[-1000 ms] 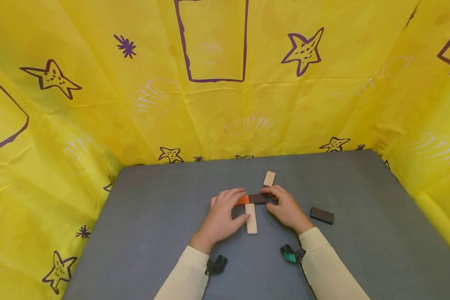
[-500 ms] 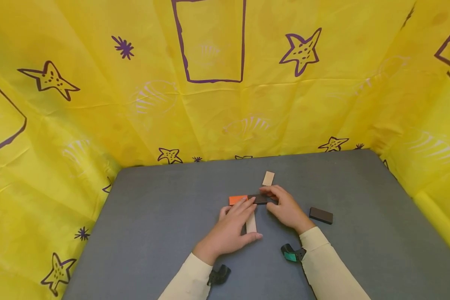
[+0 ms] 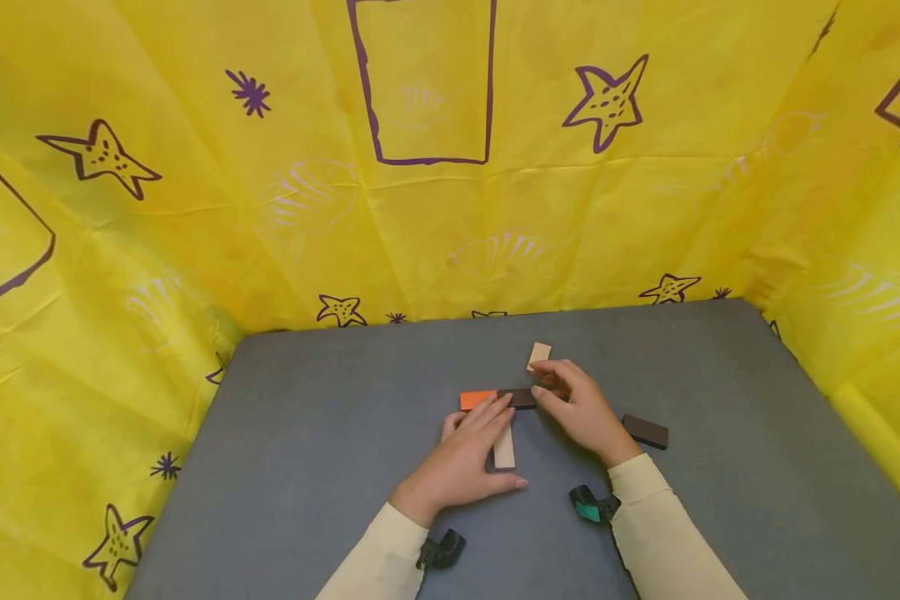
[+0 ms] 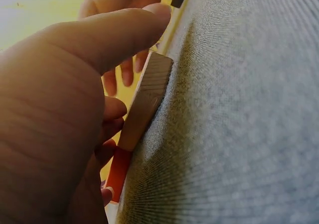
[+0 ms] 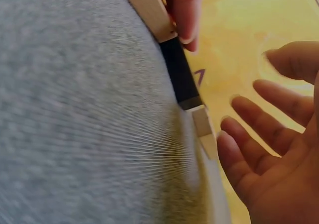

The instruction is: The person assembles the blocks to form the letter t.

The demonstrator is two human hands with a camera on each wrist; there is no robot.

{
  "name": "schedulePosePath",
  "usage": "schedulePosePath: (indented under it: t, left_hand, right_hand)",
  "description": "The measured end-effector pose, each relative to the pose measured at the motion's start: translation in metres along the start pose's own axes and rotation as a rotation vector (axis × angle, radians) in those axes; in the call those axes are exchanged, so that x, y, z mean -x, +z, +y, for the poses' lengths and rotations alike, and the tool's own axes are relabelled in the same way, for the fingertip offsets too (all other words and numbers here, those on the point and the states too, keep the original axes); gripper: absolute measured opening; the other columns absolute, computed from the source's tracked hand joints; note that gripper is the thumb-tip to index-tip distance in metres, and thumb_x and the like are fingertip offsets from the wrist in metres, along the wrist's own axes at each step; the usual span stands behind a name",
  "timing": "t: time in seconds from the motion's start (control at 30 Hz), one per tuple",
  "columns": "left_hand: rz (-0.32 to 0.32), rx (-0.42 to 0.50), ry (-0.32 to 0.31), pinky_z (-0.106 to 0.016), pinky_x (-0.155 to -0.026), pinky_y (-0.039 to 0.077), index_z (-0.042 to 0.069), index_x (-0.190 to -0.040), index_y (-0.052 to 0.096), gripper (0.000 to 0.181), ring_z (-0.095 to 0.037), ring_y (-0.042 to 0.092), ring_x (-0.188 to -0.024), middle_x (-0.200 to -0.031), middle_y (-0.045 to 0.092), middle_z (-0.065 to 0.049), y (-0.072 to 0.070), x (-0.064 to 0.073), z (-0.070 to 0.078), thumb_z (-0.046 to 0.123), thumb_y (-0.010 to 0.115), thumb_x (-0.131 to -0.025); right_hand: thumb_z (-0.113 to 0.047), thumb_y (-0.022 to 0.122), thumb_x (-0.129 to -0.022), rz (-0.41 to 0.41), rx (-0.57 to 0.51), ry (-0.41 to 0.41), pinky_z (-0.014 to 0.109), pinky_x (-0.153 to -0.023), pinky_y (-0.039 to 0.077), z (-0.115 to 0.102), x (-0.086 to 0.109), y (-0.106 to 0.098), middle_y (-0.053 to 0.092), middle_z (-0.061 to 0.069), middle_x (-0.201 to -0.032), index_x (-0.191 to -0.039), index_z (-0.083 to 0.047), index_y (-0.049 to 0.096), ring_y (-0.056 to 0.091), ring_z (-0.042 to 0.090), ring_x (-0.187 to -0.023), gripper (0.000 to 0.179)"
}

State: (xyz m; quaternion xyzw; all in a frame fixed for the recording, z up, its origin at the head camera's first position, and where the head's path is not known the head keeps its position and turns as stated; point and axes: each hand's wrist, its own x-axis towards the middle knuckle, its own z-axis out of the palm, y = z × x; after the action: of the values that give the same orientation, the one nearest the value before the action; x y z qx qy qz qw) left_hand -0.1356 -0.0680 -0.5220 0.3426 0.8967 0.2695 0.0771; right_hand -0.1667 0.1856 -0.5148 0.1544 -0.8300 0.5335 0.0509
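Backdrop [image 3: 307, 258]: yellow cloth, printed with purple starfish, bursts and pale shell-like figures; hung behind and at both sides.

Tabletop [image 3: 307, 425]: dark grey, finely ribbed in the wrist views; carries all blocks.

Sleeves [image 3: 675, 537], two: cream, entering from the lower edge.

Hands, two, apart from each other. Left hand [image 3: 461, 462]: fingers extended over the long pale block and up to the black block, thumb stretched out clear past the pale block's near end. Right hand [image 3: 581, 408]: fingers loosely spread, thumb by the black block's right end; whether it touches cannot be told.

Wrist devices [image 3: 446, 550], two: black, the right one with a teal patch.

Long pale block [image 3: 504, 452]: wood, flat, under the left fingers, pointing toward the person; its far end adjoins the row, the join partly covered.

Dark brown block [image 3: 646, 431]: flat, lying alone, right of the right hand.

Orange block [image 3: 477, 400]: flat, left half of the row.

Black block [image 3: 523, 398]: end to end with the orange, right half of the row.

Small pale block [image 3: 540, 353]: beyond the row, near the right fingertips.
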Motion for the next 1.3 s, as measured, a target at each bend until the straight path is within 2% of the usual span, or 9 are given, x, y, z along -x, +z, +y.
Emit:
schedulePosePath:
  t: [0.13, 0.37, 0.8, 0.87, 0.97, 1.07, 1.13, 1.3]
  left_hand:
    - [0.006, -0.023, -0.001, -0.057, -0.117, 0.024, 0.010, -0.170, 0.041, 0.097, -0.013, 0.013, -0.164, -0.179, 0.021, 0.006, 0.001, 0.000, 0.000, 0.055, 0.083, -0.096]
    - [0.014, -0.062, -0.002, -0.055, -0.117, 0.025, 0.010, -0.168, 0.044, 0.091, -0.016, 0.017, -0.164, -0.179, 0.023, 0.006, 0.002, -0.001, -0.001, 0.051, 0.083, -0.097]
    - [0.006, -0.044, -0.021, -0.055, -0.119, 0.024, 0.010, -0.168, 0.043, 0.090, -0.016, 0.017, -0.163, -0.179, 0.023, 0.007, 0.002, -0.001, 0.000, 0.051, 0.082, -0.098]
    - [0.009, -0.042, -0.021, -0.055, -0.119, 0.024, 0.010, -0.168, 0.044, 0.089, -0.016, 0.017, -0.163, -0.179, 0.023, 0.007, 0.001, -0.001, -0.001, 0.050, 0.082, -0.098]
    - [0.014, -0.037, -0.018, -0.055, -0.119, 0.024, 0.010, -0.168, 0.044, 0.090, -0.016, 0.017, -0.164, -0.179, 0.024, 0.007, 0.001, -0.001, -0.002, 0.050, 0.082, -0.098]
    - [0.016, -0.030, -0.016, -0.055, -0.119, 0.024, 0.010, -0.168, 0.044, 0.090, -0.015, 0.016, -0.164, -0.179, 0.023, 0.007, 0.002, -0.001, -0.002, 0.050, 0.083, -0.098]
    - [0.017, -0.026, -0.016, -0.055, -0.119, 0.024, 0.011, -0.169, 0.043, 0.091, -0.015, 0.015, -0.164, -0.179, 0.023, 0.008, 0.003, -0.001, -0.003, 0.050, 0.083, -0.097]
    - [0.014, -0.024, -0.016, -0.054, -0.119, 0.024, 0.011, -0.169, 0.042, 0.091, -0.016, 0.016, -0.164, -0.179, 0.022, 0.008, 0.003, -0.001, -0.003, 0.050, 0.083, -0.098]
  right_hand:
    - [-0.014, 0.071, -0.108, 0.022, -0.014, -0.006, 0.058, -0.098, 0.051, -0.003, 0.000, -0.004, 0.067, 0.017, -0.132, -0.143, 0.000, 0.066, 0.064, 0.031, -0.114, 0.038]
    - [-0.015, 0.072, -0.108, 0.061, 0.007, -0.003, 0.056, -0.098, 0.052, -0.006, 0.000, -0.009, 0.068, 0.014, -0.130, -0.142, 0.000, 0.067, 0.065, 0.030, -0.114, 0.037]
    - [-0.013, 0.071, -0.108, 0.094, -0.015, -0.020, 0.058, -0.097, 0.050, -0.013, -0.003, -0.014, 0.069, 0.014, -0.129, -0.142, 0.000, 0.068, 0.065, 0.030, -0.115, 0.036]
    - [-0.012, 0.071, -0.108, 0.098, -0.019, -0.026, 0.055, -0.097, 0.050, -0.016, -0.003, -0.015, 0.069, 0.014, -0.130, -0.143, -0.001, 0.067, 0.065, 0.031, -0.115, 0.037]
    - [-0.011, 0.071, -0.108, 0.103, -0.036, -0.033, 0.044, -0.097, 0.051, -0.019, -0.004, -0.017, 0.069, 0.015, -0.131, -0.144, 0.000, 0.066, 0.064, 0.031, -0.115, 0.038]
    - [-0.010, 0.068, -0.109, 0.102, -0.100, -0.043, 0.032, -0.095, 0.051, -0.022, -0.005, -0.021, 0.068, 0.018, -0.134, -0.145, 0.001, 0.064, 0.063, 0.029, -0.117, 0.037]
    - [-0.012, 0.064, -0.112, 0.093, -0.175, -0.044, 0.028, -0.095, 0.052, -0.024, -0.007, -0.023, 0.067, 0.020, -0.137, -0.146, 0.002, 0.063, 0.063, 0.032, -0.118, 0.036]
    - [-0.022, 0.046, -0.119, 0.064, -0.359, -0.033, 0.032, -0.097, 0.054, -0.026, -0.012, -0.029, 0.060, 0.032, -0.141, -0.149, 0.002, 0.058, 0.058, 0.047, -0.123, 0.041]
